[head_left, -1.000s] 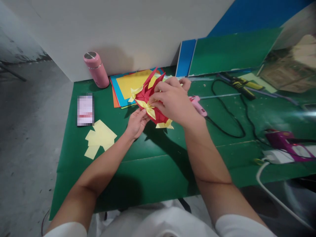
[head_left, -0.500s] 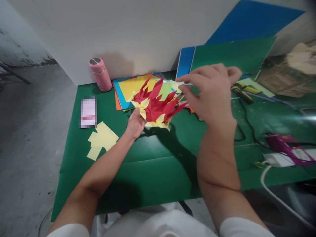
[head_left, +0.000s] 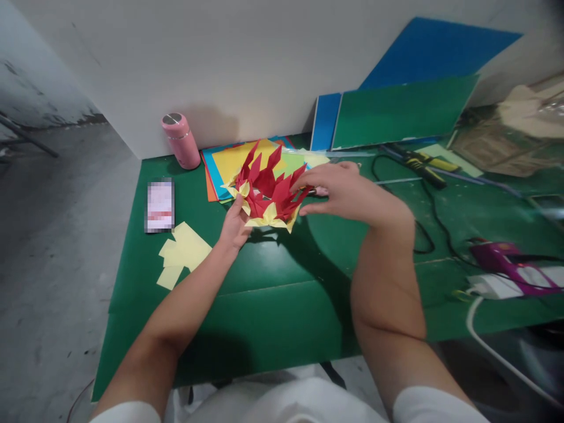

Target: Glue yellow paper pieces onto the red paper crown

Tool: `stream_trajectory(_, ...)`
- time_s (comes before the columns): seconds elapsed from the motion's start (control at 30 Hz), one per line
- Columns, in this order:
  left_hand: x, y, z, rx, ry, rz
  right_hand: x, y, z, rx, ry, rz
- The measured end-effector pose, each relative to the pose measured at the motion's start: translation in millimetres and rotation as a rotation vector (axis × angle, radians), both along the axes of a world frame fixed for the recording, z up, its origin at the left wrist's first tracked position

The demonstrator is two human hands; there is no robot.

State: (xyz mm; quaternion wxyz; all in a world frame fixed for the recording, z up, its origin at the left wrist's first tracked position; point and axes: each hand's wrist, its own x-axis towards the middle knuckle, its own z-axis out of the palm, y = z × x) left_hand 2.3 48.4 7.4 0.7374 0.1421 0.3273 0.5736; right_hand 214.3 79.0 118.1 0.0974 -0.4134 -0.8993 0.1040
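Observation:
A folded paper flower (head_left: 282, 191), with pointed red petals and yellow petals along its lower edge, is held above the table. My left hand (head_left: 235, 226) grips it at the left, thumb on a yellow petal and the other fingers partly hidden underneath. At its right side is my right hand (head_left: 339, 191), thumb and fingers spread apart around the red tips. Whether those fingers touch the paper I cannot tell. Behind the flower lies a stack of coloured paper sheets (head_left: 215, 170).
On the green table (head_left: 264, 323) are a pink bottle (head_left: 181, 141), a phone (head_left: 160, 205) and pale yellow paper pieces (head_left: 185, 249). To the right lie yellow-and-black tools (head_left: 425, 167), cables, a purple device (head_left: 500, 261) and a white power strip (head_left: 493, 286). Boards (head_left: 400, 114) lean at the back.
My right hand has come down and left to the flower's right side; a clear strip near its fingertips is now behind, at the table's back. The flower has tilted and shifted slightly left.

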Motion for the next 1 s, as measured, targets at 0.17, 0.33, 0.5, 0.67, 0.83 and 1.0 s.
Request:
stream_trajectory(0.17,-3.7,1.0,3.8,-0.027,-0.070,0.027,-0.7,8.2,-5.7,0.078,0.102,-0.013)
stream_trajectory(0.33,0.5,0.8,5.8,0.086,-0.103,0.103,-2.3,8.4,-2.6,0.275,0.133,-0.032)
stream_trajectory(0.5,2.9,5.7,-1.3,0.013,-0.089,0.222,-11.4,14.7,4.4,0.358,0.164,-0.104)
stream_trajectory(0.67,-5.3,10.0,-7.1,0.068,0.028,0.403,-32.0,47.5,1.7,0.397,0.193,-0.155)
stream_trajectory(0.83,-8.0,8.3,-12.1,0.208,0.160,0.462,-52.7,91.0,-27.5,0.325,0.210,-0.197)
stream_trajectory(1.0,-3.0,11.0,-19.6,0.104,0.290,0.511,-66.2,113.0,-58.5,0.284,0.260,-0.274)
